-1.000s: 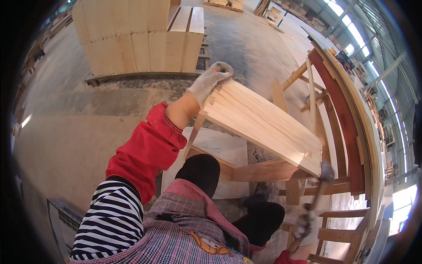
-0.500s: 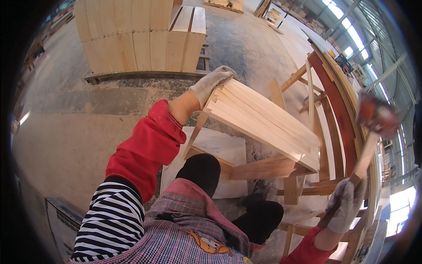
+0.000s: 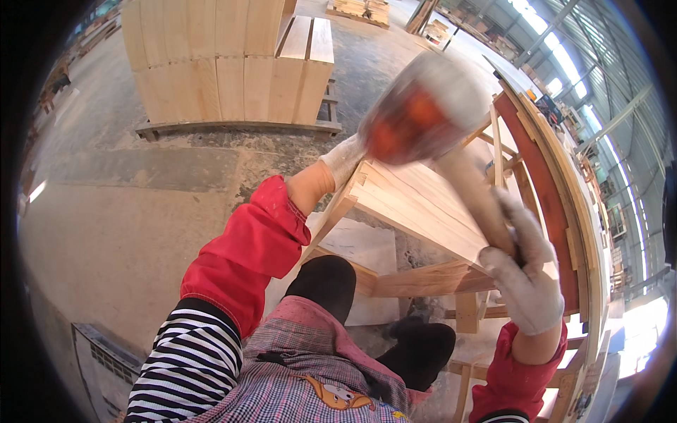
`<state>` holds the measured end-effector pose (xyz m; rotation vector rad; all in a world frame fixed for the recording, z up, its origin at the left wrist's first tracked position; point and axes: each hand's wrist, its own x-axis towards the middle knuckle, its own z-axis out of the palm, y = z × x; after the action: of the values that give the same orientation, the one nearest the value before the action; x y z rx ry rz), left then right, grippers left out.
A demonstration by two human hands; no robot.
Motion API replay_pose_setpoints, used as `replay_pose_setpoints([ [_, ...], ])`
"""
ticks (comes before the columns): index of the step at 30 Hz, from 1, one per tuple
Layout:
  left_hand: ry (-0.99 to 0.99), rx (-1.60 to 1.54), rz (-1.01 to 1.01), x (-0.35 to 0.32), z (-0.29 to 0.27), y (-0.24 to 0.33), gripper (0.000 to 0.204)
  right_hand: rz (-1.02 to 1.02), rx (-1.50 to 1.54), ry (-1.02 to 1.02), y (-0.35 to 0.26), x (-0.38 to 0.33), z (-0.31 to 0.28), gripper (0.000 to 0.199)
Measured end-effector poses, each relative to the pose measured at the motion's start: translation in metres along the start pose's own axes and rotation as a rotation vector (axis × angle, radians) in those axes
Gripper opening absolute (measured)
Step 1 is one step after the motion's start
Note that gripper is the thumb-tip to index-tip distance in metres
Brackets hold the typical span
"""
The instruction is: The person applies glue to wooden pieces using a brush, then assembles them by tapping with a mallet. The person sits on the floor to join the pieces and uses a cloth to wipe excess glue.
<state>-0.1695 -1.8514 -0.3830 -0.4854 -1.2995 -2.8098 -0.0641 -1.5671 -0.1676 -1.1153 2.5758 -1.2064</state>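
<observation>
Mallet (image 3: 423, 106), blurred, its reddish head raised above the stack of pale boards (image 3: 416, 204); its wooden handle runs down into the gloved right hand (image 3: 525, 282), fist closed around the lower end. Gloved left hand (image 3: 343, 158) rests on the stack's far edge, its grasp hidden behind the mallet head

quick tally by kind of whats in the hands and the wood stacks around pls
gloved hands: 2, left hand, right hand
mallet: 1, blurred, in the right hand
bundle of pale boards on the wooden stand: 1, under the left hand
stack of pale panels on the floor: 1
total: 5
</observation>
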Motion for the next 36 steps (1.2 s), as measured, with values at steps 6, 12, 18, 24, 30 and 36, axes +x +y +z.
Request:
replay_pose_setpoints([
  [6, 0.153, -0.093, 0.005, 0.005, 0.013, -0.003, 0.037, -0.101, -0.229, -0.057, 0.032, -0.002, 0.019, 0.052],
  [12, 0.211, -0.07, 0.097, -0.002, 0.036, 0.004, 0.047, 0.208, -0.242, -0.02, 0.01, 0.011, -0.006, 0.054],
  [18, 0.291, 0.052, 0.094, -0.003, 0.036, 0.003, 0.049, -0.044, 0.071, 0.2, 0.044, 0.01, 0.019, 0.05],
  [24, 0.284, -0.386, -0.083, 0.007, 0.037, -0.001, 0.038, 0.087, -0.166, -0.005, 0.037, 0.021, -0.004, 0.051],
  [30, 0.194, -0.136, 0.054, 0.01, 0.009, -0.015, 0.043, 0.105, -0.009, 0.21, 0.043, 0.023, 0.009, 0.05],
  [36, 0.271, -0.409, -0.042, 0.004, 0.033, -0.007, 0.039, 0.278, -0.187, -0.051, 0.036, 0.022, -0.005, 0.051],
])
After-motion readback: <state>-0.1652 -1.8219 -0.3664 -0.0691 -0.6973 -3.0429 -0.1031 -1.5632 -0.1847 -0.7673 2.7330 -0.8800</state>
